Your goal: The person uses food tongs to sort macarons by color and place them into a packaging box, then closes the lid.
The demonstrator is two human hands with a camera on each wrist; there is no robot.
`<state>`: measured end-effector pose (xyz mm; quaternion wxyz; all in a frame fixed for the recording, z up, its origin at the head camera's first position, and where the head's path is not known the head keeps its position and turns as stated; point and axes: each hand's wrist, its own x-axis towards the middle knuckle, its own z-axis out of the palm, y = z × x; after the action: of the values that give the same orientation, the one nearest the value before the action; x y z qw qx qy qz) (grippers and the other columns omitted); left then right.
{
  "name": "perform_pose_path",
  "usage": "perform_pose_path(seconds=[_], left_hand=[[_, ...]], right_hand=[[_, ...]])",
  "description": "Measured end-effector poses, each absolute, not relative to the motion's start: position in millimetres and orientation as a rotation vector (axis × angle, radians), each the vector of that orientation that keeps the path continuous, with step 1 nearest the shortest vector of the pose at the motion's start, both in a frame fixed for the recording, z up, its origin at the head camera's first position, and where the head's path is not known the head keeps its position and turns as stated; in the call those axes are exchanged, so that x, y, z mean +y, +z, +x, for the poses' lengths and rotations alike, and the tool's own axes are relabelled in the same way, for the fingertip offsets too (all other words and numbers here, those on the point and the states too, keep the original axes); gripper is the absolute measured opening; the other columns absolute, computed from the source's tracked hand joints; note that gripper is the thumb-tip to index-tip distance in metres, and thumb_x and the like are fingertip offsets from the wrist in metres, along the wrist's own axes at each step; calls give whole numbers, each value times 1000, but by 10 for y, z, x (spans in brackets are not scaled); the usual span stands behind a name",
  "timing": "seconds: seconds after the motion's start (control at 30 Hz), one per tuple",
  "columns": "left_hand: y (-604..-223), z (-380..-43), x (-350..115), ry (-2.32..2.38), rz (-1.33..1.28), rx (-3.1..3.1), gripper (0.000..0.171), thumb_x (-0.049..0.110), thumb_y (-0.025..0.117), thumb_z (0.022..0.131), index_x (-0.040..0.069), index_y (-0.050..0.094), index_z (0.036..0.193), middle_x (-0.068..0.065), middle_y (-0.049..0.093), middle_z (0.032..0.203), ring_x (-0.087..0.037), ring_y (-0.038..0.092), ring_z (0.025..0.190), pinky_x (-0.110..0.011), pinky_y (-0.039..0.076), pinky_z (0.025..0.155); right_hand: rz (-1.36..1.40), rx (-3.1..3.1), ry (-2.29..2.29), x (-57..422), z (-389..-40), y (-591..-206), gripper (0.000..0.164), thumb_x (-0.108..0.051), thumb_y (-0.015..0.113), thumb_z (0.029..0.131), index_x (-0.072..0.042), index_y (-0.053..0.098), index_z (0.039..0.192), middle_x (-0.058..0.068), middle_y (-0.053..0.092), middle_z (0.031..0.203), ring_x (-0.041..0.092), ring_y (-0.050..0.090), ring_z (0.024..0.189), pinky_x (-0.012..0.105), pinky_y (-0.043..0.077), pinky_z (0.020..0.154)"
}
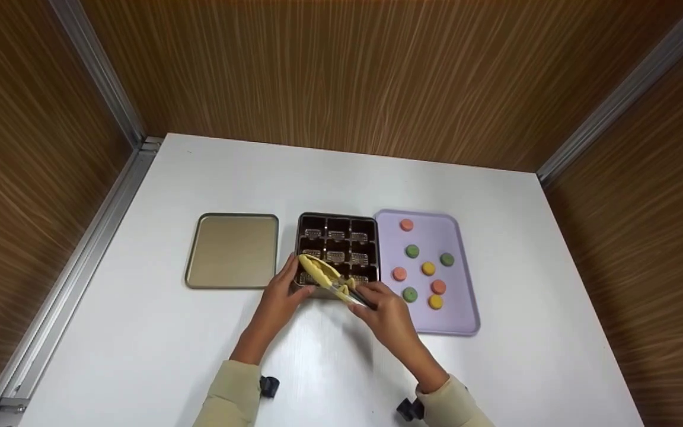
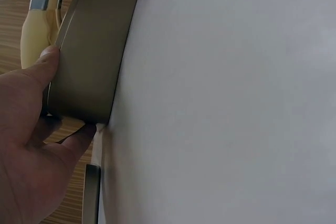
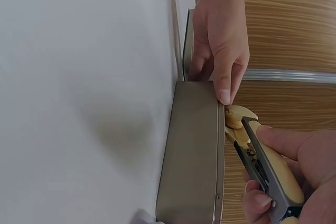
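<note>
A square tin box [image 1: 379, 246] with a dark insert of several compartments stands mid-table. My left hand [image 1: 279, 296] grips its near-left corner, thumb [image 2: 50, 59] along the near rim and fingers round the left side. My right hand [image 1: 392, 314] holds yellow-tipped tongs [image 1: 324, 274] over the box's near row, tips toward the left hand. In the right wrist view the tongs' yellow tips [image 3: 239, 124] lie by the rim; whether anything is between them cannot be told. The far and middle compartments hold nothing visible; the near row is partly hidden.
A lilac tray [image 1: 457, 317] adjoins the box on the right, with pink [image 1: 406, 225], green [image 1: 412, 251] and yellow macarons [image 1: 428, 268] spread over it. Left of the box lies a tan square lid [image 1: 233, 252]. Wood-grain walls [image 1: 341, 77] enclose the white table [image 1: 140, 332].
</note>
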<state>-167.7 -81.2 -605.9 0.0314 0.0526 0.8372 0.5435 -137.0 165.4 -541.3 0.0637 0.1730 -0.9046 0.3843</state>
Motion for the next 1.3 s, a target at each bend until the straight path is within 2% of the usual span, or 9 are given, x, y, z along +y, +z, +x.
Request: perform_pose_path(seconds=[0.67, 1.1, 1.3], left_hand=[[-6070, -1693, -794, 1696, 188, 2608, 85, 40, 69, 95, 11, 23, 161, -10, 18, 169, -37, 19, 153, -53, 18, 125], [-6070, -1692, -797, 1691, 156, 2590, 84, 40, 69, 95, 16, 23, 162, -6, 18, 169, -34, 20, 154, -53, 20, 124], [-6067, -1692, -793, 1701, 146, 2590, 85, 39, 70, 94, 16, 23, 162, -6, 18, 169, -35, 20, 154, -53, 20, 124]], right_hand=[[433, -2752, 1160, 1667, -1369, -5424, 43, -21, 83, 85, -3, 73, 123, 7, 69, 116, 22, 68, 104, 40, 58, 85], [288, -2788, 1168, 1783, -1380, -5385, 47, -21, 85, 82, -3, 73, 123, 6, 69, 118, 28, 65, 110, 45, 55, 90], [221, -2740, 1158, 1892, -1403, -5367, 48, -17, 88, 77, -2, 73, 121, 10, 68, 122, 27, 65, 110, 45, 56, 93]])
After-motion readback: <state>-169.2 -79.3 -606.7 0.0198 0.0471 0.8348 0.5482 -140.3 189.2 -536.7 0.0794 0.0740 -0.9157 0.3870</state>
